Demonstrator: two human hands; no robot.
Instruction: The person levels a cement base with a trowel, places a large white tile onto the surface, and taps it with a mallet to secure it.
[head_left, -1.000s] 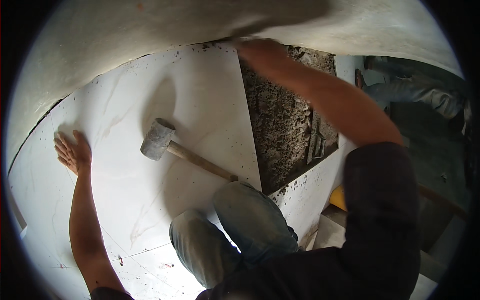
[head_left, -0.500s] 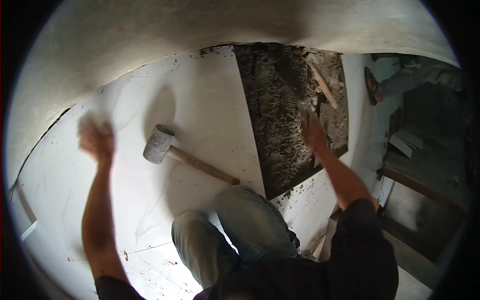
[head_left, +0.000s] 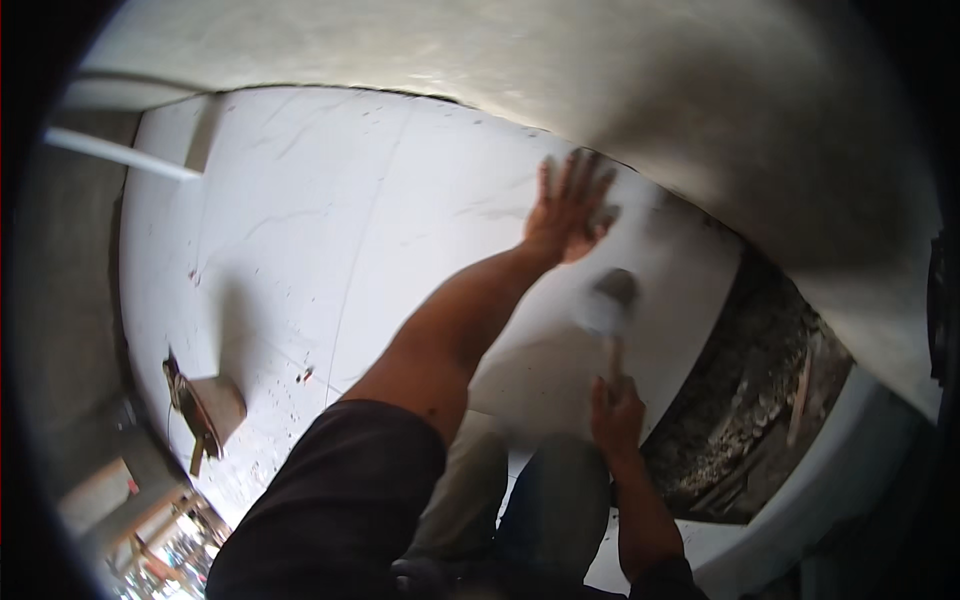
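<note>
My right hand point(head_left: 618, 418) is wrapped round the wooden handle of a mallet point(head_left: 615, 355), just in front of my knees. The mallet's thick grey head is smeared by motion, above the white floor tile point(head_left: 520, 365). Farther off, my left hand point(head_left: 570, 210) has its fingers spread, palm down, at the tiled floor close to the wall. Whether the palm presses on the tile I cannot tell. To the right of the mallet lies a rough dark patch of bare mortar point(head_left: 735, 420) with no tile on it.
A wooden-handled tool point(head_left: 800, 395) lies on the mortar patch. The pale wall point(head_left: 480, 60) curves along the far side. On the left, a brown object point(head_left: 205, 410) rests on the tiles, with crumbs scattered nearby. A white strip point(head_left: 122, 153) is at the far left.
My view has turned left. The mallet, which was lying on the tile, is now in my right hand, which was over the mortar patch. My left hand has reached forward along the wall.
</note>
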